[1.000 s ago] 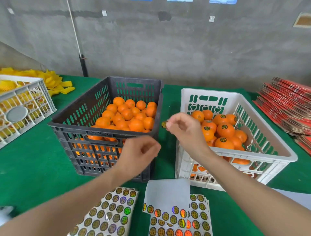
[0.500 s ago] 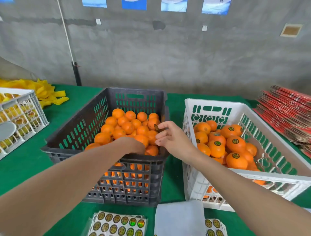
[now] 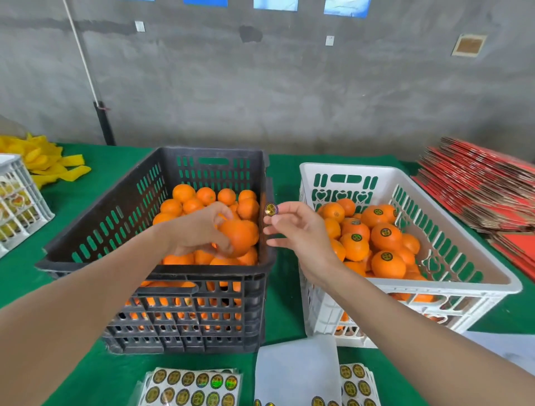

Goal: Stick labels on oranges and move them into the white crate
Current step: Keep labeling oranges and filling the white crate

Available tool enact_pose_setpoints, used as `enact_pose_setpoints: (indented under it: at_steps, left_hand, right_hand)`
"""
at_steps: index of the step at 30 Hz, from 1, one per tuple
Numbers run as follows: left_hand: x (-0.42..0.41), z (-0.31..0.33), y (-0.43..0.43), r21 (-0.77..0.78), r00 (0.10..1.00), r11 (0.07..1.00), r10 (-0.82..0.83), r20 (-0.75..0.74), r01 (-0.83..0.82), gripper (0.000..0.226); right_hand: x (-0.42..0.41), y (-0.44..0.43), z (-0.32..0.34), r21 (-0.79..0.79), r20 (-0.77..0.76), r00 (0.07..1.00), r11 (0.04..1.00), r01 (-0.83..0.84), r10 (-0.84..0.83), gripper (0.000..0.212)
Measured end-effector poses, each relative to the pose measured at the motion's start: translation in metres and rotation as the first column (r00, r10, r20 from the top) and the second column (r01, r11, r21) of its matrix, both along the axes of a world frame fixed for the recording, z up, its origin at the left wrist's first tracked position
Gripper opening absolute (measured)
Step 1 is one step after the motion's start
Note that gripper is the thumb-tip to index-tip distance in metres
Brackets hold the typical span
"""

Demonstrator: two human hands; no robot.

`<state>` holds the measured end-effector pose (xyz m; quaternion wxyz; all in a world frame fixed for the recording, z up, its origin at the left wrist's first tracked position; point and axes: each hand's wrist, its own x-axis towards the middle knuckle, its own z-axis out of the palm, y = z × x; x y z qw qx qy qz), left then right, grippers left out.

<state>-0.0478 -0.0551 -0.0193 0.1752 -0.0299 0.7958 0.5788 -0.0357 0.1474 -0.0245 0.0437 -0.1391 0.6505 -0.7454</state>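
Labelling step in hand. Orange point(image 3: 241, 236) gripped by left hand point(image 3: 199, 229) over black crate's point(image 3: 95, 220) right side; label point(image 3: 271, 209) pinched by right hand point(image 3: 301, 231) just past its right wall. Next needed: label pressed flat onto orange skin.

Cannot read print on label point(image 3: 271, 209) pinched at fingertips of right hand point(image 3: 301, 231): too small. Cannot see left side of orange point(image 3: 243, 236), covered by gripping left hand point(image 3: 194, 231). Cannot count lower oranges point(image 3: 162, 302) in black crate point(image 3: 156, 272) or white crate point(image 3: 405, 285): glimpsed only through wall slots. Note sticker sheets point(image 3: 191, 387) cut by bottom edge, right-side sheet point(image 3: 357, 384) partly under blank backing paper point(image 3: 298, 368). Note second white crate point(image 3: 20, 200) cut by left edge, yellow contents unresolved. Note red flat cartons point(image 3: 477, 185) cut by right edge, blue wall pictures point(image 3: 275, 3) by top edge.
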Motion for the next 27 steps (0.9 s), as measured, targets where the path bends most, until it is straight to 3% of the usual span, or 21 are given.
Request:
enact_pose_setpoints:
  at_steps: [4,7,14,19,21,24,27]
  left_hand:
    - [0.022,0.021,0.006,0.326,0.988,0.945,0.081,-0.129,-0.035,0.069]
    - [0.036,0.032,0.024,0.44,0.981,0.898,0.112,-0.161,-0.03,0.065]
    - [0.061,0.037,0.076,0.717,0.993,0.691,0.115,0.017,-0.092,0.058]
    - [0.068,0.029,0.118,0.728,0.991,0.673,0.098,0.093,-0.135,0.04]
    - [0.069,0.024,0.129,0.728,0.99,0.672,0.072,0.118,-0.136,0.045]
    - [0.073,0.017,0.142,0.74,0.991,0.663,0.014,0.136,-0.111,0.047]
    - [0.076,0.009,0.155,0.706,0.985,0.693,0.026,0.172,-0.142,0.053]
  right_hand:
    - [0.004,0.011,0.008,0.0,0.008,1.0,1.0,-0.003,0.003,0.009]
    - [0.014,0.021,0.012,-0.013,-0.009,0.998,0.998,-0.061,0.061,0.012]
    - [0.043,0.064,0.018,-0.122,-0.081,0.991,0.986,-0.111,0.102,0.008]
    - [0.052,0.089,0.017,-0.088,-0.105,0.992,0.993,-0.075,0.065,0.012]
    - [0.053,0.099,0.016,-0.063,-0.097,0.993,0.996,-0.068,0.062,0.022]
    - [0.055,0.112,0.014,0.0,-0.119,0.989,0.997,-0.083,0.083,0.011]
    - [0.054,0.123,0.012,-0.035,-0.067,0.99,0.992,-0.125,0.122,0.009]
